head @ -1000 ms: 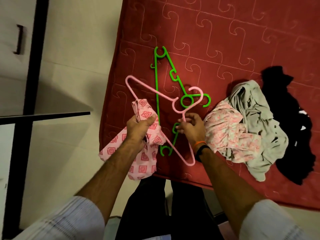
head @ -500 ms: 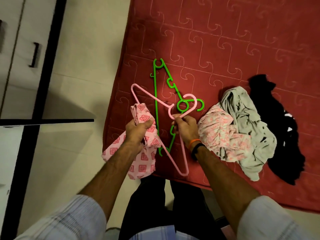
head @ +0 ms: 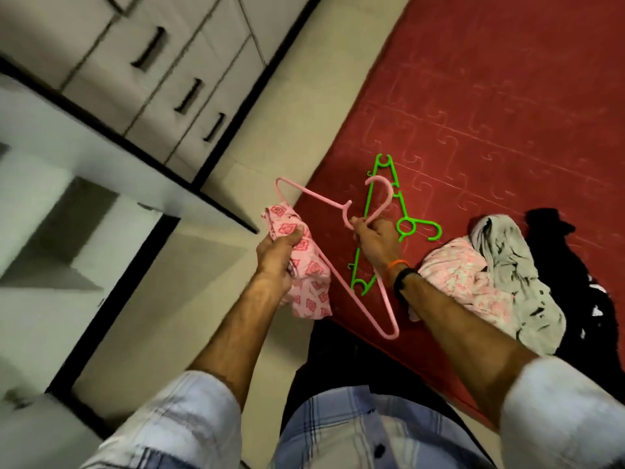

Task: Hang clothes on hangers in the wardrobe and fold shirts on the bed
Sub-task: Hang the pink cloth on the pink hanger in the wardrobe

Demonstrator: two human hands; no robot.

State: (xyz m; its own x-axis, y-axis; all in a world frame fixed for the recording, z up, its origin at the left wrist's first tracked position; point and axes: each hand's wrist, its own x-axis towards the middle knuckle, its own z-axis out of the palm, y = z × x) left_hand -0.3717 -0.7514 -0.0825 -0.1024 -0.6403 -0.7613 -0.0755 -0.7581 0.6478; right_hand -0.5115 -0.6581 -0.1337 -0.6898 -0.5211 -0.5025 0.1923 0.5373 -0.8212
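Pink hanger (head: 355, 286) in right grip (head: 375, 242), hook up-frame; left grip (head: 275, 257) around patterned cloth (head: 306, 265).

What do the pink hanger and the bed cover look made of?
Pink hanger: likely moulded plastic, judging by its thin, smooth, uniformly coloured bars with a slight sheen. Bed cover: apparently quilted fabric, matte red, with stitched curl patterns; the fibre cannot be told.

left hand (head: 275, 253) grips pink patterned cloth (head: 306, 269); right hand (head: 375, 240) pinches pink hanger (head: 355, 265) beside bed (head: 507, 96).
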